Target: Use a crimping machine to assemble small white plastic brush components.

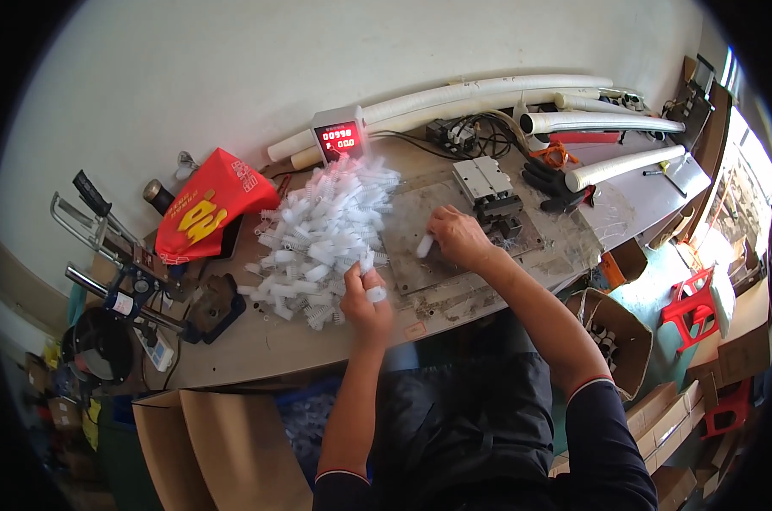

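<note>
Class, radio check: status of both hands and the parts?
Left hand gripping white plastic piece. Right hand pinching another on metal plate. Pile of white parts alongside.

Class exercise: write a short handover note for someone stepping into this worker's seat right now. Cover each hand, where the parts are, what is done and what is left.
Left hand: pinching one small white plastic piece at the near edge of the pile.
Right hand: holding another white piece over the grey metal plate, beside the small press fixture.
Parts: big pile of white pieces on the bench, left of the plate.
Done: cannot tell; no finished batch is identifiable.
Left: the pile is large.
</note>
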### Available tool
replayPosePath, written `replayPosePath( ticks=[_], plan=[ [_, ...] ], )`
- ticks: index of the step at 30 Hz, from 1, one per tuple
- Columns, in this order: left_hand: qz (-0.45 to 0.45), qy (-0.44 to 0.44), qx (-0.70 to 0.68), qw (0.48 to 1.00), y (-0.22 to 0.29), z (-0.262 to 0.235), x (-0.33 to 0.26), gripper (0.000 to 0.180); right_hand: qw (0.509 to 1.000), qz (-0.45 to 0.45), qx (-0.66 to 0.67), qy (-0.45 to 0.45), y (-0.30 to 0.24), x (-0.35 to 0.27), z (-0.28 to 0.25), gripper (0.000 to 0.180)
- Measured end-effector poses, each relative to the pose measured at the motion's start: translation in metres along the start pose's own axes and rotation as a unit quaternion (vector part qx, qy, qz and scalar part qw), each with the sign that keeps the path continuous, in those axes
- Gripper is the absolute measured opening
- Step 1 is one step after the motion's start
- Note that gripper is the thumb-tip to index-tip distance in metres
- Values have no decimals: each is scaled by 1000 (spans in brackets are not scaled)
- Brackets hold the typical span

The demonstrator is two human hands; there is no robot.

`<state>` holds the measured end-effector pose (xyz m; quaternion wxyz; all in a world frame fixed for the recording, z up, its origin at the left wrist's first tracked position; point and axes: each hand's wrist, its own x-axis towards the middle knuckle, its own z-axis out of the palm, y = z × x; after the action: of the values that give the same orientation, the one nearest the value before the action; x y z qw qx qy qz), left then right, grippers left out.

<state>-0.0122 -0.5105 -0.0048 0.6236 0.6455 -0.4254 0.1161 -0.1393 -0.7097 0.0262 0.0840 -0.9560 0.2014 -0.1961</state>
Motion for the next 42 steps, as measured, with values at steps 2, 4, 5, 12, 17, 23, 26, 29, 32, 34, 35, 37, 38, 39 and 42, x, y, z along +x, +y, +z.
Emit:
replayPosePath(
  ticks=[2, 4, 5, 12, 17, 23, 26, 29, 32, 34, 35, 37, 38, 39, 42],
  plan=[
    [10, -1, 9, 1000, -1, -2, -1, 18, 1000, -18, -13, 0, -8, 1, -2, 10],
    [8, 1, 7, 1000, 2, -1, 0, 19, 999, -37, -29, 0, -15, -1, -4, 3],
    [8, 0, 6, 1000, 3, -1, 0, 19, 999, -28, -33, 12, -22, -7, -4, 2],
    [8, 0, -3, 1000, 11, -1, -1, 18, 972, 168, 115, 115, -30, -83, -25, 12],
    [-15, -42, -36, 998, 13, 5, -5, 16, 923, 309, 164, 162, 8, -134, -40, 17],
    [28, -97, -98, 990, 34, 67, 14, 13, 900, 338, 183, 204, 32, -129, -31, 18],
    [60, -93, -70, 991, 27, 99, 32, 13, 894, 352, 182, 210, 30, -115, -28, 18],
    [67, -107, -38, 991, 11, 115, 38, 14, 884, 373, 180, 215, 28, -105, -25, 18],
    [52, -113, -35, 992, 3, 119, 34, 12, 874, 395, 174, 222, 29, -107, -25, 18],
    [2, -103, -59, 993, -4, 117, 34, 12, 872, 401, 172, 222, 28, -103, -26, 18],
    [-11, -110, -60, 992, -7, 116, 34, 13, 866, 413, 176, 220, 27, -101, -26, 18],
    [-1, -104, -38, 994, -1, 116, 34, 14, 862, 424, 176, 214, 27, -101, -23, 18],
    [14, -99, -15, 995, 3, 116, 34, 15, 863, 419, 166, 229, 27, -102, -21, 18],
    [11, -97, -16, 995, 6, 115, 35, 15, 863, 413, 157, 244, 27, -103, -19, 18],
    [10, -93, -35, 995, 9, 113, 36, 16, 864, 391, 160, 274, 26, -102, -17, 17]
  ],
)
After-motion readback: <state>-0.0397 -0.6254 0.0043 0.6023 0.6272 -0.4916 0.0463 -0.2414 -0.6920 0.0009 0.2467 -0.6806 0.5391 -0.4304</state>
